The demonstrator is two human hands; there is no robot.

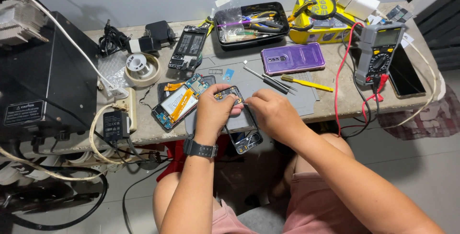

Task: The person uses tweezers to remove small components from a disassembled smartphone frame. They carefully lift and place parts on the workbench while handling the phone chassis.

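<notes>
Person seated at the surface (pixel 335 101), both hands out over its front edge. Left hand (pixel 214 107), w/ a black wristwatch (pixel 200 148) on that wrist, is curled round the upper part of a stripped phone frame (pixel 244 136), fingers closed on its left side. The frame is dark, hollowed out, and its lower end hangs past the edge of the surface, tilted toward the person. Right hand (pixel 272 112) is closed too, fingertips pinched at the frame's top right corner; looks like a thin tool tip between them but too small to tell for sure. The two hands nearly touch over the frame.

Just left of the left hand lies an opened phone (pixel 178 103), innards up, w/ orange flex strips across a white battery. Behind it, a solder reel (pixel 139 64) and another phone board (pixel 189 47), dark, near the back. A black tray (pixel 280 11) of mixed tools sits at the back centre. In front of it a purple phone case (pixel 293 57), face down. Between case and right hand: two dark screwdrivers (pixel 268 79) and a yellow-handled tool (pixel 306 83), lying on a grey work mat (pixel 306 102).

Far right, a multimeter (pixel 381 51) w/ red lead (pixel 341 71) trailing off the edge, and a dark phone (pixel 405 73) beside it. A yellow box (pixel 320 30) w/ a magnifier on top sits behind. Far left, a big black machine (pixel 45 78) and a power adapter (pixel 114 125) plugged in at the surface's left end
</notes>
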